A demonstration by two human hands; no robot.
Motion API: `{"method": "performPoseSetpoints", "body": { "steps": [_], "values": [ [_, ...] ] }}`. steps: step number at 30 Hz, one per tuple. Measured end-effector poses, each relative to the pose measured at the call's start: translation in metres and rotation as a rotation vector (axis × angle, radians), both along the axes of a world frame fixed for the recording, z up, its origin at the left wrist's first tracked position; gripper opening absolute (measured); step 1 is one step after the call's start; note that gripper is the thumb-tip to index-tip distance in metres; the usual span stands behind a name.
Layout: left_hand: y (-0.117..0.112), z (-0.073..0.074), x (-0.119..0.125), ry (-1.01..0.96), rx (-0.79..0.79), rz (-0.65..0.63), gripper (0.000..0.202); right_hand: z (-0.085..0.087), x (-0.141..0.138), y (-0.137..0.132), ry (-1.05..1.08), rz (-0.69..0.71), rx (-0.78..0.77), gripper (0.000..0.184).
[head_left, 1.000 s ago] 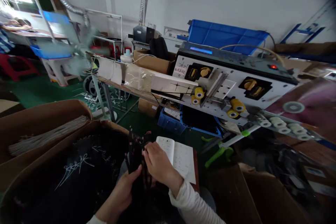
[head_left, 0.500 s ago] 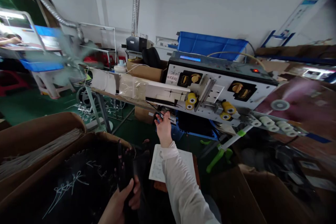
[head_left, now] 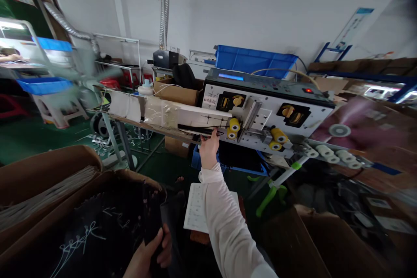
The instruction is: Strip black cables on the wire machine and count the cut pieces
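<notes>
My right hand [head_left: 208, 150] reaches up to the front of a wire-processing machine [head_left: 267, 108], its fingertips at thin black wires [head_left: 198, 129] lying along a white board [head_left: 202, 117]. Whether those fingers grip a wire is hard to tell. My left hand [head_left: 148, 254] is low, closed around a dark bundle of black wires [head_left: 151, 213]. The machine has pairs of yellow rollers [head_left: 234, 128] and a row of white rollers [head_left: 332, 156]. Below my right arm lies an open notebook [head_left: 195, 208].
At lower left, a cardboard box [head_left: 48, 169] holds black wires with white strands. Another cardboard box [head_left: 293, 243] stands at lower right. A blue crate [head_left: 254, 61] sits behind the machine, and a blurred fan [head_left: 84, 74] stands at left.
My right hand has left the wire bundle and moved forward and up to the machine's front. My left hand still has the bundle. The view has turned slightly.
</notes>
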State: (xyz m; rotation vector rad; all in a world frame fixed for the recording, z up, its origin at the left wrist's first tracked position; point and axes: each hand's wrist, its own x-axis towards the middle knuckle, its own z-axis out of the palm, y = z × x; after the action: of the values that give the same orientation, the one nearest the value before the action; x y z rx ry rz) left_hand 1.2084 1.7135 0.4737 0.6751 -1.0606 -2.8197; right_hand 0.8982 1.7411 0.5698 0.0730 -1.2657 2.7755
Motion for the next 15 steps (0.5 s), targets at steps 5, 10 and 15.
{"method": "performPoseSetpoints", "body": {
  "steps": [5,10,15],
  "values": [
    [-0.003,-0.006,0.001,-0.009,0.005,-0.024,0.031,-0.002,0.009,-0.003,0.02,-0.041,-0.13,0.019],
    [-0.002,-0.008,0.001,-0.022,0.057,-0.027,0.03,0.005,0.012,-0.003,-0.03,-0.051,-0.147,0.016],
    [-0.002,-0.015,0.0,-0.014,0.039,-0.033,0.03,0.011,0.014,-0.005,-0.056,-0.069,-0.118,0.021]
  ]
}}
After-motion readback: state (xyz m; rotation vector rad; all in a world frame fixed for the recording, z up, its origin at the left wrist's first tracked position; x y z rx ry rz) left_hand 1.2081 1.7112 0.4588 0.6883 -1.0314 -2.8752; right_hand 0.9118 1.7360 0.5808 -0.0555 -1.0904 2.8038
